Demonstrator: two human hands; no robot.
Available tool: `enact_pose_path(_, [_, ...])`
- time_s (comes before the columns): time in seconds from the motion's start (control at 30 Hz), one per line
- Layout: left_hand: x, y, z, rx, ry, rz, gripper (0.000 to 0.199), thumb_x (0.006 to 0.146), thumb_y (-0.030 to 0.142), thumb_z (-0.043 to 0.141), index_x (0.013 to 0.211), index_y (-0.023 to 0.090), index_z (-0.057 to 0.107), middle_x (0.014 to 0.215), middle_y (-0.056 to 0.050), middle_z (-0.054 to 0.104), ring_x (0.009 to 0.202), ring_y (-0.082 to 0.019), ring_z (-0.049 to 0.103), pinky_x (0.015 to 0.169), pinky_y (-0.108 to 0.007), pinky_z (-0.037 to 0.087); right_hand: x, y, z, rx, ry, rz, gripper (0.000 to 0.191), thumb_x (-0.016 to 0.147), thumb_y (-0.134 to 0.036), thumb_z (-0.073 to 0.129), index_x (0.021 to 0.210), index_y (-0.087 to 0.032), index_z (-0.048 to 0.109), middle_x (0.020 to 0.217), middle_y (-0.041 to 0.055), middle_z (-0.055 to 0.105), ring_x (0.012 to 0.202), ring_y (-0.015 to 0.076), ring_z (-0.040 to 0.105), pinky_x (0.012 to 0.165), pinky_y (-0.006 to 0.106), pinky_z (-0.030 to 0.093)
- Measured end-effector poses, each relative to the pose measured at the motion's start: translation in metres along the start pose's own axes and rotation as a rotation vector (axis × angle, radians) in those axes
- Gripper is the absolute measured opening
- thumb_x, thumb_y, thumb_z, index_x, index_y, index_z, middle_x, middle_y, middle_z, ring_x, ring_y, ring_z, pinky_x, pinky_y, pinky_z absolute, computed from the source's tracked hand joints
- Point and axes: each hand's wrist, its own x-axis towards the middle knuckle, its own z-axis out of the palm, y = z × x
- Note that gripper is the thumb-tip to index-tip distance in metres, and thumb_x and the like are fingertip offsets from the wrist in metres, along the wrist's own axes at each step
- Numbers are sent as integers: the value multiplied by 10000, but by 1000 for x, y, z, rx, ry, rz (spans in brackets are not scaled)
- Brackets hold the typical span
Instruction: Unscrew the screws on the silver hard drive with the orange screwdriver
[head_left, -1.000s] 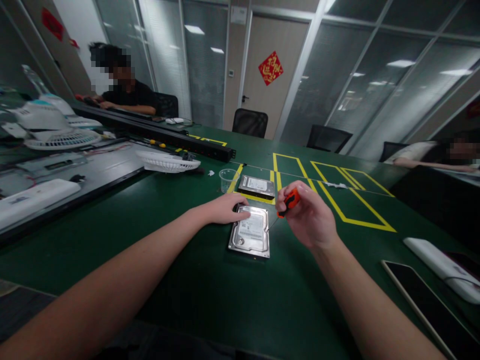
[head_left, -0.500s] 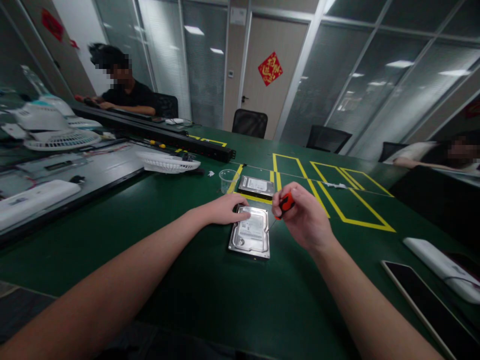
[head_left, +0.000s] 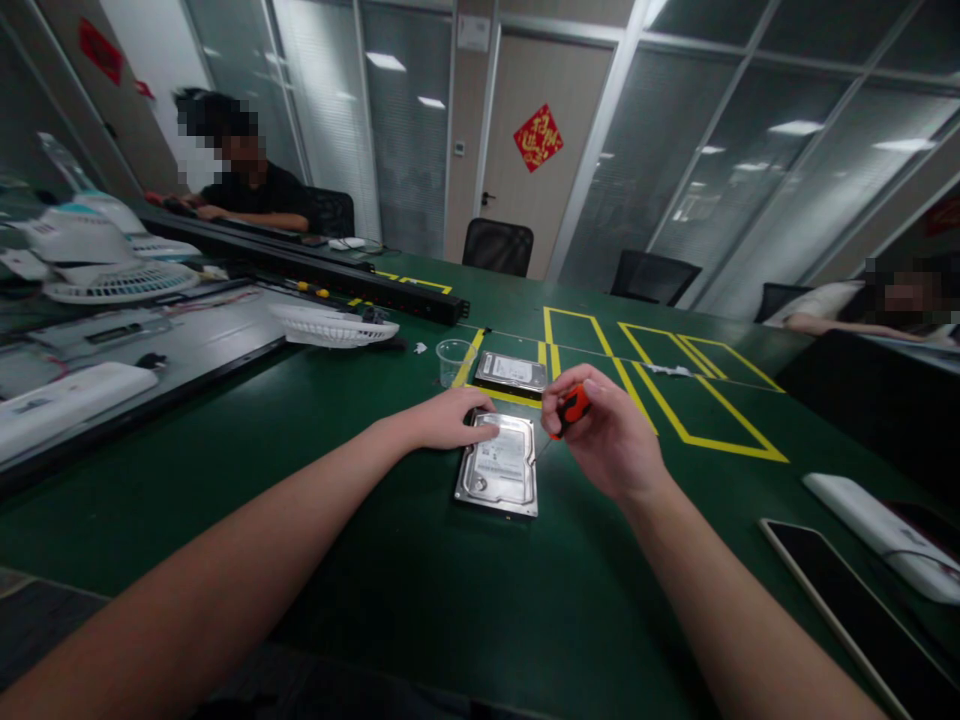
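A silver hard drive [head_left: 499, 470] lies flat on the green table in front of me, label side up. My left hand [head_left: 454, 418] grips its far left corner, thumb on the top face and the other fingers over the far edge, partly hidden. In my right hand [head_left: 604, 430], closed around the handle, is a red and black screwdriver [head_left: 574, 408]. Its thin shaft slants down left to the drive's right edge; whether the tip touches is too small to tell. A second hard drive [head_left: 511, 372] rests just behind, inside yellow tape.
A clear plastic cup [head_left: 454, 362] stands left of the second drive. Fan parts [head_left: 334, 325] and a large metal panel [head_left: 217, 330] occupy the left. A phone [head_left: 847, 610] and a white power strip [head_left: 877, 535] lie at right. Two people sit across the table.
The view has shifted very slightly. Both hands, the screwdriver and the drive keep practically the same positions.
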Motion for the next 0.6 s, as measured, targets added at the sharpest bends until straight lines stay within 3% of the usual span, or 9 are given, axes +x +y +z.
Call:
enact_pose_path(0.23, [0, 0, 0, -8, -1, 1, 401, 936, 507, 600, 1150, 178, 684, 1142, -100, 716, 1040, -254, 655, 903, -357, 483, 1, 3, -1, -7, -11, -37, 278, 964, -335, 566, 828, -180, 752, 734, 41, 635, 613, 142, 518, 588, 303, 364])
enact_pose_path(0.6, [1, -1, 1, 12, 2, -10, 406, 928, 504, 609, 1153, 176, 687, 1157, -105, 712, 1053, -260, 651, 920, -359, 482, -1, 2, -1, -5, -7, -20, 170, 959, -310, 626, 870, -192, 709, 824, 38, 666, 677, 152, 581, 630, 296, 393])
